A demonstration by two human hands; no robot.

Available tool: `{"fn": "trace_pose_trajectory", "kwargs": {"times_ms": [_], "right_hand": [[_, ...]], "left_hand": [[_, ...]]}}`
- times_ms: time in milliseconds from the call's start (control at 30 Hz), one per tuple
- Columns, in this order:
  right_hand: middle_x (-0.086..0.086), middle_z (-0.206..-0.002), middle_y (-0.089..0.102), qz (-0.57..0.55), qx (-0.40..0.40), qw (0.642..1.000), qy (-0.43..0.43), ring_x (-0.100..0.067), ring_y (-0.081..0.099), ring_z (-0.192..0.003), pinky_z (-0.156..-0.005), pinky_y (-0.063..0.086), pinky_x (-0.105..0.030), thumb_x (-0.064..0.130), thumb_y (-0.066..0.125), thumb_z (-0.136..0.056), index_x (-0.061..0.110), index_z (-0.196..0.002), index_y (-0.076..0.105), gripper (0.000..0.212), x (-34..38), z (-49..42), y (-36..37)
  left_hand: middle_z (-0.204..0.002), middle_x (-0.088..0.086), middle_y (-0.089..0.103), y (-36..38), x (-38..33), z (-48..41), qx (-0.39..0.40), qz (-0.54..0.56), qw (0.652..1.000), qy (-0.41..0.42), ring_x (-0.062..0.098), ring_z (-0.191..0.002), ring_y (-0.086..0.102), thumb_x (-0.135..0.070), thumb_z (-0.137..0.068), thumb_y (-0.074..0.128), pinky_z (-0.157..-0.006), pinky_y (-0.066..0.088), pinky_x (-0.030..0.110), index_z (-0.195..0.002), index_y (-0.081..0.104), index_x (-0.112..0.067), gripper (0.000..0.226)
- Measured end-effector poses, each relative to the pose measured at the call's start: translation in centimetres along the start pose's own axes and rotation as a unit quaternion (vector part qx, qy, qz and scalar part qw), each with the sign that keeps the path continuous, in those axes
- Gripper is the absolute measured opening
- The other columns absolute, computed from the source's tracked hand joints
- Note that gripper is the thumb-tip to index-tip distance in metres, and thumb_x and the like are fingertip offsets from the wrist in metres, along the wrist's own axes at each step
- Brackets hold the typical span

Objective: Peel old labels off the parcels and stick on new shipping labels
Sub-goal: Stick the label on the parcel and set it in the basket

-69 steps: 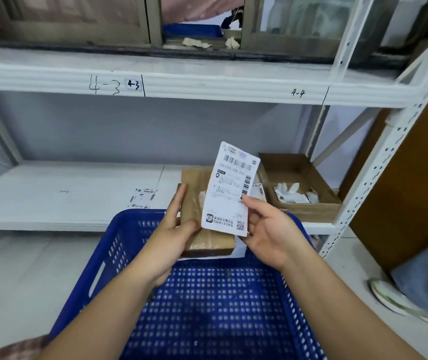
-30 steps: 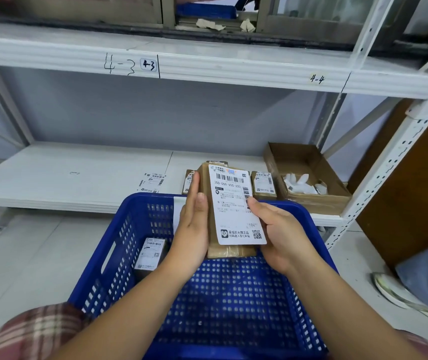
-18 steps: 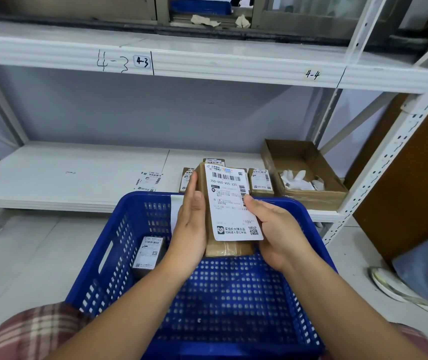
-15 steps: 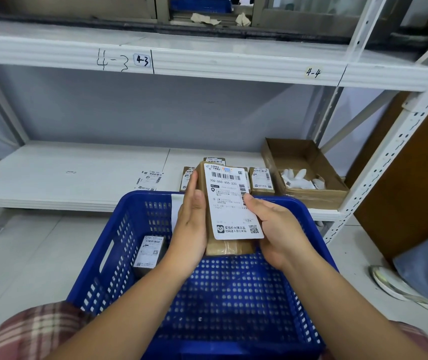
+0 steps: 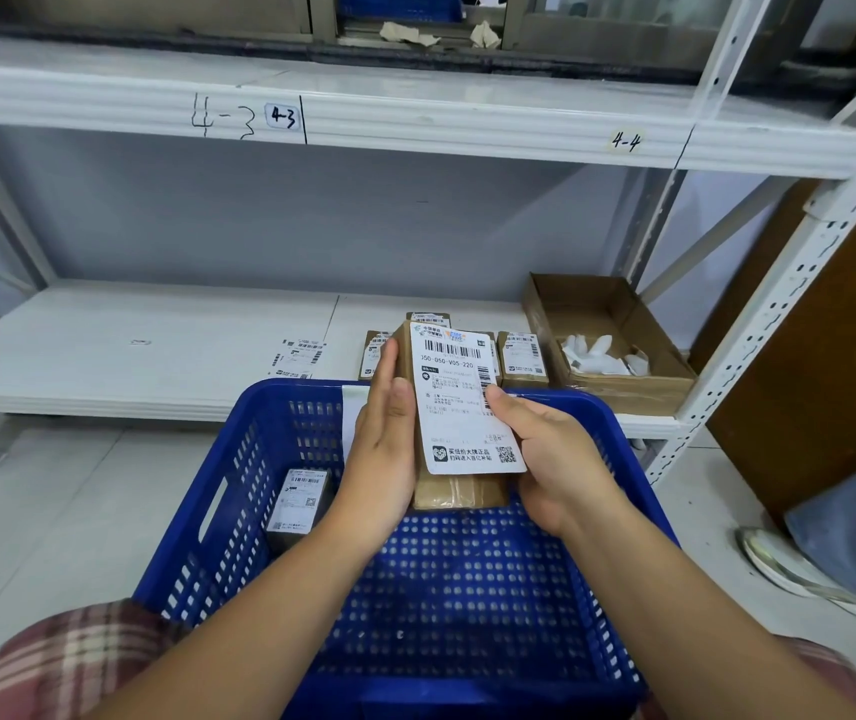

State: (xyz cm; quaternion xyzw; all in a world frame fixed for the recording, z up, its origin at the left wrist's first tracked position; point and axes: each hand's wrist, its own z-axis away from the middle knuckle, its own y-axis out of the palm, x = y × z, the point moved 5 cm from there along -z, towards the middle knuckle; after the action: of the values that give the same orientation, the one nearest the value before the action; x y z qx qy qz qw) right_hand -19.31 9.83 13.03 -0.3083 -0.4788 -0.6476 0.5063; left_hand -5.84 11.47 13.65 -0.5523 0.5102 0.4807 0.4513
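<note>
A brown taped parcel (image 5: 459, 493) is held upright over the blue basket (image 5: 238, 459). A white shipping label (image 5: 459, 407) lies on its front face. My left hand (image 5: 384, 449) holds the parcel's left side, thumb along the label's left edge. My right hand (image 5: 555, 459) cups the right side, its thumb pressing on the label's right edge. Inside the basket at the left lies another labelled parcel (image 5: 298, 504). Several labelled parcels (image 5: 522, 358) sit on the shelf behind, partly hidden by the held one.
A loose label sheet (image 5: 298, 358) lies on the white lower shelf (image 5: 129, 350). An open cardboard box (image 5: 607, 350) with white scraps stands at the shelf's right end. Someone's shoe (image 5: 800, 574) is on the floor at the right, by a brown panel.
The label was held up loose in my right hand above the parcel. It now lies flat on the parcel's front, with both hands around the parcel.
</note>
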Motion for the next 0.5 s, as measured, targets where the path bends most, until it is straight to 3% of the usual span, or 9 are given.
{"fn": "trace_pose_trajectory", "kwargs": {"times_ms": [367,500], "right_hand": [[-0.01,-0.093,0.077,0.006,-0.008,1.0,0.001,-0.025,0.074,-0.088,-0.081,0.058,-0.037,0.021,0.063,-0.093,0.007,-0.096,0.071,0.016,0.01,-0.06,-0.04],[-0.01,-0.091,0.077,0.011,-0.012,1.0,-0.004,-0.025,0.074,-0.087,-0.084,0.057,-0.038,0.021,0.063,-0.093,0.008,-0.093,0.072,0.015,0.04,-0.06,-0.07]], "left_hand": [[-0.139,-0.024,0.039,-0.11,0.04,-0.06,-0.003,-0.006,1.0,-0.003,-0.015,-0.108,0.045,-0.056,-0.086,0.022,-0.074,0.038,-0.004,-0.135,0.016,-0.055,0.05],[-0.146,-0.022,0.035,-0.16,0.18,-0.11,-0.009,-0.016,1.0,0.005,-0.005,-0.124,0.043,-0.06,-0.083,0.023,-0.081,0.04,0.001,-0.133,0.016,-0.058,0.05]]}}
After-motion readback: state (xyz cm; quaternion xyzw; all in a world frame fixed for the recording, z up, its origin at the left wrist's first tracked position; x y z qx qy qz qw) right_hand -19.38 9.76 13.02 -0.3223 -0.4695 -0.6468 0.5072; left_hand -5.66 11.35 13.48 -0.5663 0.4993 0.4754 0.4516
